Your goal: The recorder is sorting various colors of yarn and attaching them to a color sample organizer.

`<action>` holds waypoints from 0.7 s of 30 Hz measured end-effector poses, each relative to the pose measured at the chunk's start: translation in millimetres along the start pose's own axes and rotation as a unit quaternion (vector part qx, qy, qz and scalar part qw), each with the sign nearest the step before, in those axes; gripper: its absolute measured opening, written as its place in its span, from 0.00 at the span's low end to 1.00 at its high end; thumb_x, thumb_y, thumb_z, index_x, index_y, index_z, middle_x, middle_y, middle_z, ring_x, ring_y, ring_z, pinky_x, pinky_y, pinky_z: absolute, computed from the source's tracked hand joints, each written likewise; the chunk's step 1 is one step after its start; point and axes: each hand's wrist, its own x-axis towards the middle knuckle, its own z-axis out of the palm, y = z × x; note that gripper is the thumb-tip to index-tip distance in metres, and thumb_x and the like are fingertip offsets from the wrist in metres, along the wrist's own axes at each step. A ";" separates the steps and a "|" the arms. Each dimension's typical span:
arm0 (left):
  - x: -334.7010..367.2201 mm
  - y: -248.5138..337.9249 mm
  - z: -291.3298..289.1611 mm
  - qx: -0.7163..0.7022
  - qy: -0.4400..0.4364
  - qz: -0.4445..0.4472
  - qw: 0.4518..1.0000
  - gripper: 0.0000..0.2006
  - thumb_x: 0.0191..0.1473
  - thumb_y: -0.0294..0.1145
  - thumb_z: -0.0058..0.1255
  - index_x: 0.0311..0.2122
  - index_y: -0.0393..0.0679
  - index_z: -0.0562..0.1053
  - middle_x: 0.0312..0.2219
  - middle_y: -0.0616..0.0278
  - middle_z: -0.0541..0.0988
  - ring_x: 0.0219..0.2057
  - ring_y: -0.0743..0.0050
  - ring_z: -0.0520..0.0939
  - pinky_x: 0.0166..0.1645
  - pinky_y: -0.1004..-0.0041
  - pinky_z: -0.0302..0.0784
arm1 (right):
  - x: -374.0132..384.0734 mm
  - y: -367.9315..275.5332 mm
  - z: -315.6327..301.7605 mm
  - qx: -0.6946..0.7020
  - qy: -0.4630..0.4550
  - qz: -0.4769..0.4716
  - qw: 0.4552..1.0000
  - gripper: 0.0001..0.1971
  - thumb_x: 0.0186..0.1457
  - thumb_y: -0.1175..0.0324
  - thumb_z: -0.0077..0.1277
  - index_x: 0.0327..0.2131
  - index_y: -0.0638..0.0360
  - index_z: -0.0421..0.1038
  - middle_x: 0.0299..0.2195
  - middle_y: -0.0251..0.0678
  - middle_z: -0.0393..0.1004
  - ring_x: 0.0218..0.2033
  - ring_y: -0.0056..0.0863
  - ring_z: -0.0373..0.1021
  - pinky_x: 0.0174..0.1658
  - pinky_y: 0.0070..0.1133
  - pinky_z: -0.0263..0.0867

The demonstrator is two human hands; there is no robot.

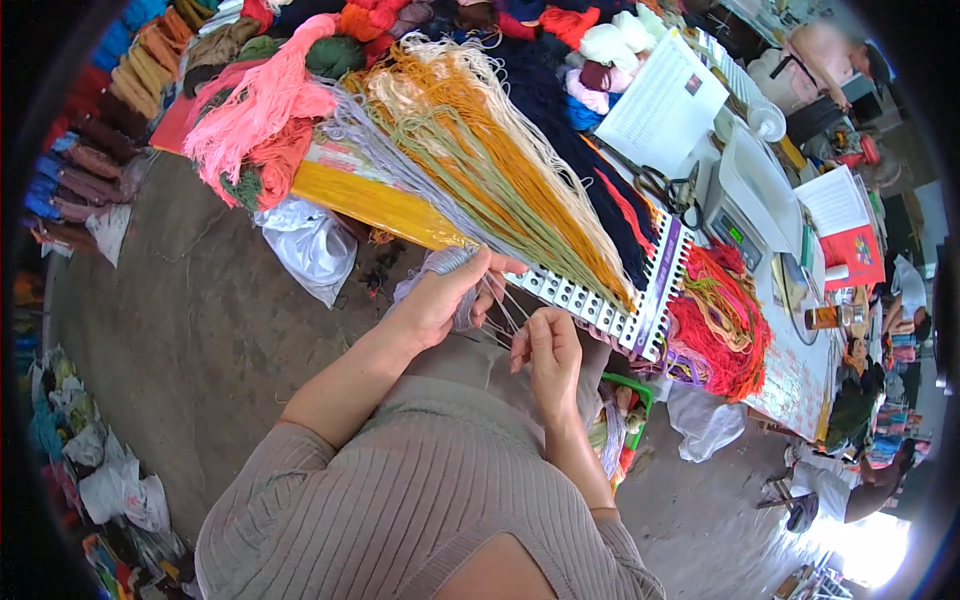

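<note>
Yarn in pale lilac sits bunched at the centre of the frame, wrapped in the left hand's closed grip, while the right hand's narrow grip seems to pinch loose strands, best drawn gently and evenly against tangling.

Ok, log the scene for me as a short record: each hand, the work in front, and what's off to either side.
Left hand: gripping lilac-grey yarn
Right hand: pinching loose strands of the same yarn
In front: mustard yarn, sage-green yarn and cream yarn, narrowing toward a hole-punched white card
Left side: coral-pink yarn
Right side: scissors, digital scale, tangled red yarn
Beside right forearm: green-rimmed basket
</note>
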 end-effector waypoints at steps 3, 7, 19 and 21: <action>-2.2 0.0 -2.2 -0.002 -0.003 -0.002 1.000 0.24 0.60 0.49 0.36 0.45 0.36 0.71 0.24 0.69 0.71 0.19 0.89 0.68 0.21 0.83 0.63 | -0.2 1.8 0.9 -0.013 0.007 -0.014 1.000 0.08 0.63 0.69 0.36 0.34 0.63 0.60 0.18 0.31 0.66 0.16 0.14 0.60 0.20 0.12 0.58; -3.0 5.8 2.5 -0.011 0.020 -0.026 0.999 0.24 0.60 0.49 0.35 0.44 0.35 0.71 0.22 0.67 0.73 0.19 0.87 0.71 0.21 0.85 0.64 | -1.0 1.7 0.4 -0.014 0.007 -0.008 1.000 0.07 0.61 0.69 0.41 0.33 0.64 0.63 0.19 0.30 0.66 0.17 0.14 0.60 0.20 0.12 0.57; -10.0 28.9 -185.7 -0.273 0.054 -0.039 0.960 0.17 0.56 0.49 0.44 0.25 0.45 0.69 0.10 0.79 0.49 0.10 0.89 0.49 0.14 0.83 0.41 | -38.2 -41.5 -162.5 0.360 0.132 -0.269 0.884 0.11 0.56 0.62 0.47 0.34 0.60 0.69 0.37 0.38 0.72 0.43 0.31 0.67 0.49 0.31 0.62; -27.1 45.7 -263.1 -0.242 0.215 0.078 0.943 0.09 0.57 0.36 0.43 0.28 0.45 0.67 0.11 0.78 0.51 0.10 0.90 0.50 0.13 0.83 0.41 | -61.7 -60.1 -215.7 0.384 0.205 -0.275 0.857 0.09 0.57 0.63 0.46 0.30 0.58 0.67 0.27 0.30 0.66 0.32 0.22 0.63 0.38 0.21 0.62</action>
